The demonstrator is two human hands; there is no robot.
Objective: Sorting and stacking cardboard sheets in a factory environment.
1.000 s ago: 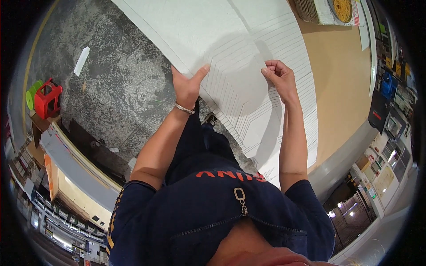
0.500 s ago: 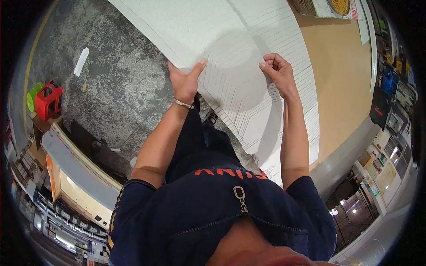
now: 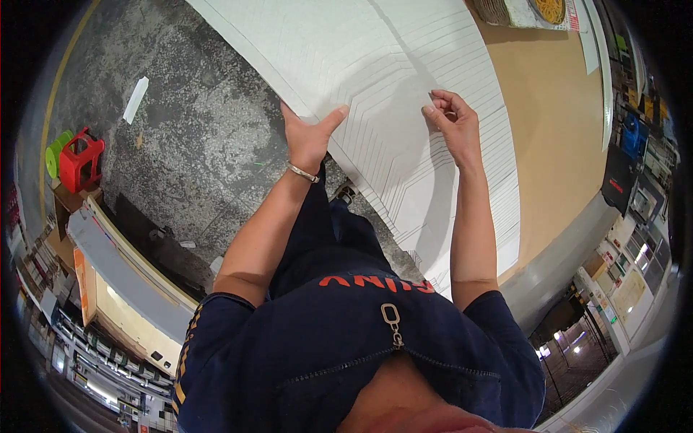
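Observation:
White sheets point(image 3: 281, 50) with many fine stepped lines, which look like fanned edges, lie over the table in front of me. My left hand point(image 3: 309, 137) is closed on their left edge, thumb on top and the fingers hidden beneath. Over the right part of the sheets, my right hand point(image 3: 456, 124) is curled, with thumb and forefinger drawn together. Whatever lies in that pinch, if anything, is too thin to make out. Shadows of my head and right arm fall across the white surface.
A tan board point(image 3: 552, 144) extends right of the sheets. A box point(image 3: 530, 14) with yellow bands stands at the far right. On the left are a speckled floor point(image 3: 195, 108), a white scrap point(image 3: 135, 99), a red stool point(image 3: 81, 160) and a long cream-and-grey unit point(image 3: 130, 278).
My left hand has shifted a little right and nearer along the edge of the sheets. My right hand stays almost in place, slightly lower, with its forearm a bit further left.

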